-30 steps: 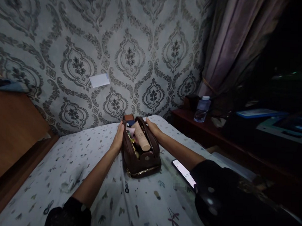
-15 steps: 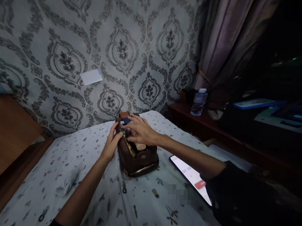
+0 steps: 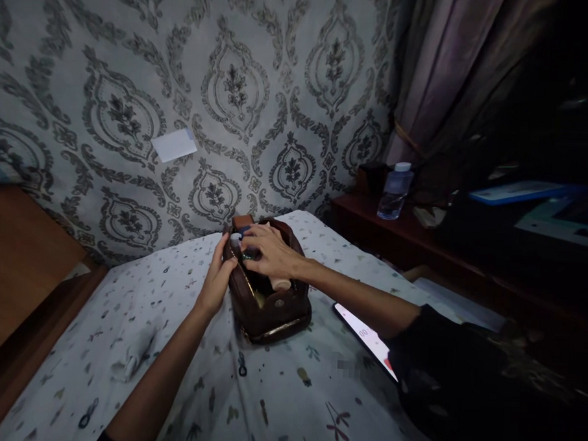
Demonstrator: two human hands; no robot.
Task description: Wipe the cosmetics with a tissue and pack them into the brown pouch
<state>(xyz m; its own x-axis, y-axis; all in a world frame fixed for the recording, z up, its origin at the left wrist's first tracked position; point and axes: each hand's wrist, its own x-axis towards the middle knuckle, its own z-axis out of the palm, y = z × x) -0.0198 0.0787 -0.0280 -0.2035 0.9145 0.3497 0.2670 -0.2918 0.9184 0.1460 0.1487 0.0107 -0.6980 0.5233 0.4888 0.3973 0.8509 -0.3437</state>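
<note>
A dark brown zippered bag stands with its top unzipped on the patterned bedsheet. My left hand pinches the bag's left rim, thumb inside the edge and fingers outside. Reaching in from the right, my right hand has its fingers curled down into the opening around a small dark, shiny item, mostly hidden. Below that palm a pale beige cylindrical item shows inside the bag. A small white item sits by the left rim, and an orange-brown piece shows at the far end.
A phone with a lit screen lies right of the bag, partly under my right sleeve. A crumpled pale cloth is at left on the bedsheet. Beyond, a water bottle stands on a dark red ledge near the wall.
My right hand's fingers, spread over the bag before, have curled down into its opening. My left hand stays on the rim. The view has shifted slightly.
</note>
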